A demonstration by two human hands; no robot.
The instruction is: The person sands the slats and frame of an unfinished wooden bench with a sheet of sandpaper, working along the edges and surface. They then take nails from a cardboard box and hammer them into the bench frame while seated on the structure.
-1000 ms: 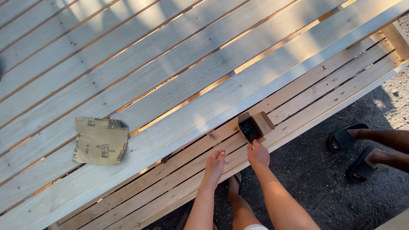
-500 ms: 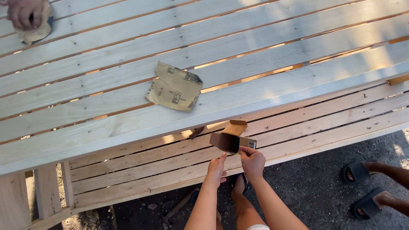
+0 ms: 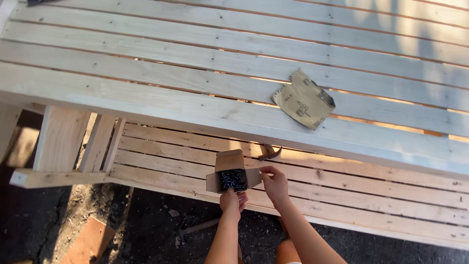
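A person's left hand (image 3: 232, 201) grips a small open cardboard box (image 3: 231, 174) of dark screws from below, fingers closed around it, above the lower slatted bench (image 3: 342, 190). The right hand (image 3: 275, 183) pinches the box's right flap between fingertips. Farther off, a folded sheet of sandpaper (image 3: 304, 99) lies on the pale slatted wooden desk (image 3: 146, 73).

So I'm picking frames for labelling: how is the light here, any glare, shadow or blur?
Head view: sharp, no motion blur; warm sun glows through the slat gaps near the sandpaper; soft shadows dapple the table at top right; the ground lies dark; the small box and both hands are evenly lit.
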